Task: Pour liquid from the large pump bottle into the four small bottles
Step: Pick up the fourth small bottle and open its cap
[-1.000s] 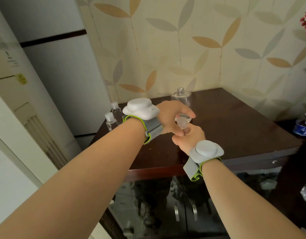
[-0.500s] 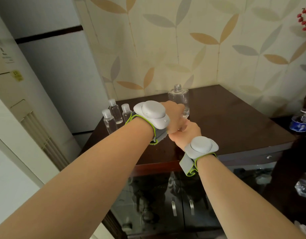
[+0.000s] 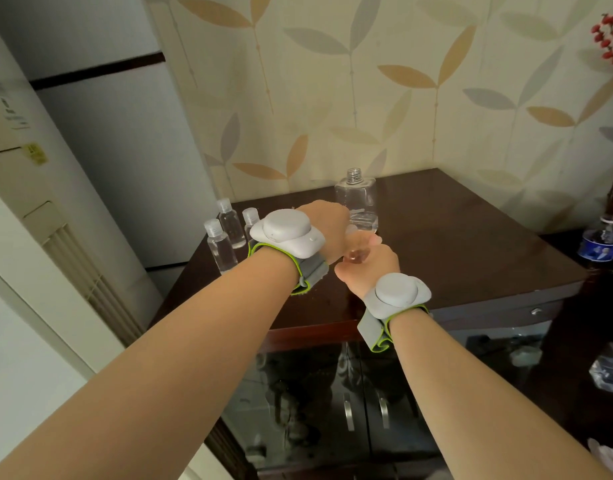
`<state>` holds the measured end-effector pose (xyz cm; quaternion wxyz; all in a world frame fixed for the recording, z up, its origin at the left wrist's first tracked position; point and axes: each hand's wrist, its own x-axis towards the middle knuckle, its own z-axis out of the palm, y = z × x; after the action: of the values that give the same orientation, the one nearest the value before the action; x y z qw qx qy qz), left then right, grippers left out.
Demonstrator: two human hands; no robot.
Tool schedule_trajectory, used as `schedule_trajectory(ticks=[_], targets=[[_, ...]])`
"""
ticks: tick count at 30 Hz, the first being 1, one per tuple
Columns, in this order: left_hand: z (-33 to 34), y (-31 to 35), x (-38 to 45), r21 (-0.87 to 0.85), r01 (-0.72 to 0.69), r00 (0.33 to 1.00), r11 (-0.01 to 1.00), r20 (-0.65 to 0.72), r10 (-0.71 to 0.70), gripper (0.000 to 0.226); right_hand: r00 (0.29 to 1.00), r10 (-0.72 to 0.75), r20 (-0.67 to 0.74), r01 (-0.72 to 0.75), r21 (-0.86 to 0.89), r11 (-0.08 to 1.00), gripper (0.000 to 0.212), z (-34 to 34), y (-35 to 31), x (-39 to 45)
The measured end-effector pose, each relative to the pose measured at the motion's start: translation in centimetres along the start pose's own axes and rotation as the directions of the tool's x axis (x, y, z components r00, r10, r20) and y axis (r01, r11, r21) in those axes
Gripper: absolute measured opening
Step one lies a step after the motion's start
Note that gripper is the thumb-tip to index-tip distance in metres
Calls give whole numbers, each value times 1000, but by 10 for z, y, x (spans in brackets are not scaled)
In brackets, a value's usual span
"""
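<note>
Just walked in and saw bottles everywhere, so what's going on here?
A person is working over a dark table with both hands. The right hand grips a small bottle while the left hand is closed over its top; whether it is capping or uncapping cannot be told. Three capped small bottles stand together at the table's left. The large bottle stands behind the hands, open, with no pump on it.
</note>
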<state>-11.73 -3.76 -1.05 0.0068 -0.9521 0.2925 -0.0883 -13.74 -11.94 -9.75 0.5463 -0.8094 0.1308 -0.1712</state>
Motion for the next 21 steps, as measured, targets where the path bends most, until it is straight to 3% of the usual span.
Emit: schedule_trajectory(ticks=[4,7,11,13,16,18,21], targets=[[1,1,-3,39,46,997,998,-56,-44,52,997,-70,25,72,-103,992,27,2,-1,0],[-1,5,-4,82,112,974,990,-209,-93,50,997,-75,9,76,-91,993,17,3,1,0],[-18,-5,2,-139,197,930,970,-286,-230,51,997,-78,-2,78,-91,993,13,2,2,1],[-24,-16,4,-396,232,924,888,-195,-328,46,997,-77,-9,76,-70,995,6,3,3,1],[-21,-32,-4,-727,219,911,651,-87,-404,24,997,-74,-19,73,-33,997,7,3,4,0],[-12,-41,-10,-792,231,899,565,-50,-436,20,997,-78,-12,77,-28,997,10,2,4,0],[3,-53,-17,-799,280,877,533,-12,-480,17,996,-85,-10,85,-16,996,15,2,4,0]])
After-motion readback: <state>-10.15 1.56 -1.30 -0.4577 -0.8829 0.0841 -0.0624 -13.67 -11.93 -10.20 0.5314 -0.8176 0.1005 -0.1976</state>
